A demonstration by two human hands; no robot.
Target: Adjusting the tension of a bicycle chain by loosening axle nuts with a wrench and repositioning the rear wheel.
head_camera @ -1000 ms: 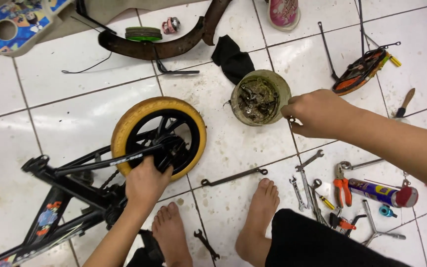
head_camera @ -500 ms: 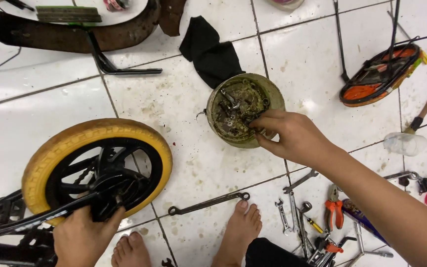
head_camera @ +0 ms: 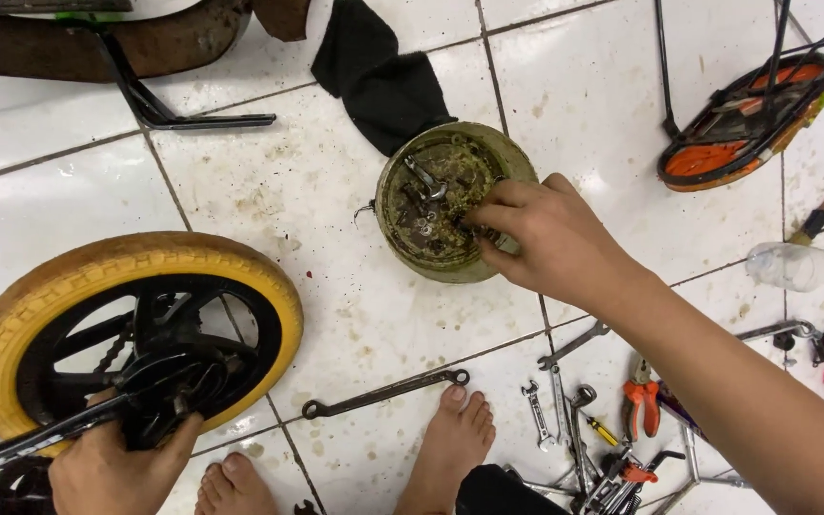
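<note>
The right hand (head_camera: 550,238) pinches small greasy bits in the round dirty bowl (head_camera: 450,205) mid-frame, while the left hand (head_camera: 112,467) (bottom left) presses around the hub of the yellow wheel (head_camera: 135,329).

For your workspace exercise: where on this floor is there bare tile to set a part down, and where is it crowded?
Bare tile lies between the yellow wheel, the greasy bowl and the long wrench, and between the bowl and the orange part at top right. It is crowded at lower right, where the wrenches and pliers lie heaped beside the right hand.
</note>
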